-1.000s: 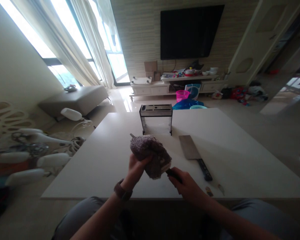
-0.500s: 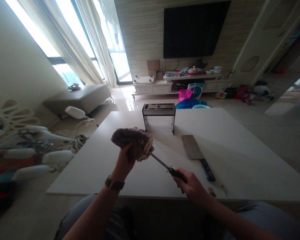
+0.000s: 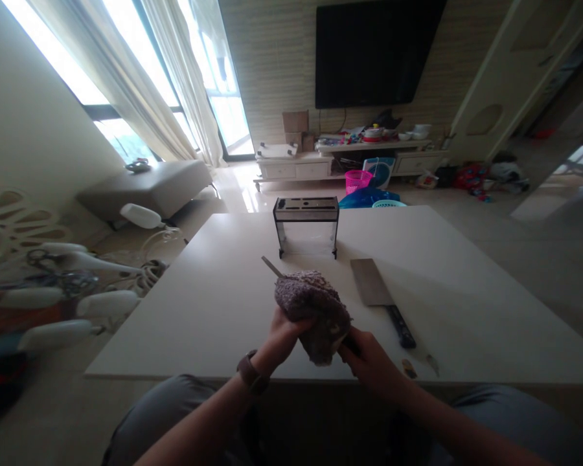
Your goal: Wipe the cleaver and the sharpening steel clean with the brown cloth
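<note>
My left hand [image 3: 289, 331] is closed around a purple-grey cloth [image 3: 311, 299], which wraps the rod of a sharpening steel [image 3: 271, 266]. Only the rod's tip sticks out of the cloth, pointing up and left. My right hand [image 3: 366, 356] grips the steel's black handle, whose guard end is hidden by the cloth. To the right lies a cleaver [image 3: 372, 282] with a black handle, flat on the white table [image 3: 214, 310]. Behind the cloth stands a clear knife block [image 3: 306, 210] with a slotted top.
Near the front edge, right of my right hand, lie a small yellow-and-dark piece [image 3: 409, 369] and a small pale blade-like piece [image 3: 432, 364]. A pink basket [image 3: 358, 181] is on the floor past the table. White lamp arms [image 3: 109, 303] crowd the left side.
My left hand and the cloth have slid down the steel toward its handle, rightward and nearer to me. The rod's tip now shows beyond the cloth. My right hand has barely moved.
</note>
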Action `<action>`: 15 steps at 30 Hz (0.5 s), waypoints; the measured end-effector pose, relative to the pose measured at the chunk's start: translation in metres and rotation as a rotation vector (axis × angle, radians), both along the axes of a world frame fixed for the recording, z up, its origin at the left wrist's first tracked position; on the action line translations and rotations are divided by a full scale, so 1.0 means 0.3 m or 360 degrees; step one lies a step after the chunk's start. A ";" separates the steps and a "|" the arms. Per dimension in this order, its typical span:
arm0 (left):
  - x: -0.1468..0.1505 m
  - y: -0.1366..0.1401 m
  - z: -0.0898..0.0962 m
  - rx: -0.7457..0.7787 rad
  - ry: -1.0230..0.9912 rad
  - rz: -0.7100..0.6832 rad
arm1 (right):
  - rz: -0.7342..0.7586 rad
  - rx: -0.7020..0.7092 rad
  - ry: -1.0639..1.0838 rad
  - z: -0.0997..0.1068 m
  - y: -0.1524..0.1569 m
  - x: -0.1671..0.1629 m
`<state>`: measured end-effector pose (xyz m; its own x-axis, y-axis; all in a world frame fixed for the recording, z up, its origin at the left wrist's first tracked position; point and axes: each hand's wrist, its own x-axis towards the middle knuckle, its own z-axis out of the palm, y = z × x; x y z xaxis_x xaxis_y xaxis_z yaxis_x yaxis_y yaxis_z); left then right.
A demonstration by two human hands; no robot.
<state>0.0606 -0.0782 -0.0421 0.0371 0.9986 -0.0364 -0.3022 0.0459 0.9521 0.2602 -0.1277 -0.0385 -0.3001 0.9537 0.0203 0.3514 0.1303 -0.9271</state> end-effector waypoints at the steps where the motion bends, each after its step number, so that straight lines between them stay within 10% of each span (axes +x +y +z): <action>1: -0.001 0.002 -0.001 0.0012 0.0028 0.0033 | -0.0005 0.0034 -0.0019 0.003 0.000 -0.001; 15: -0.056 0.072 0.059 0.0105 -0.0037 0.0313 | 0.0030 -0.0142 0.0036 0.014 0.014 0.011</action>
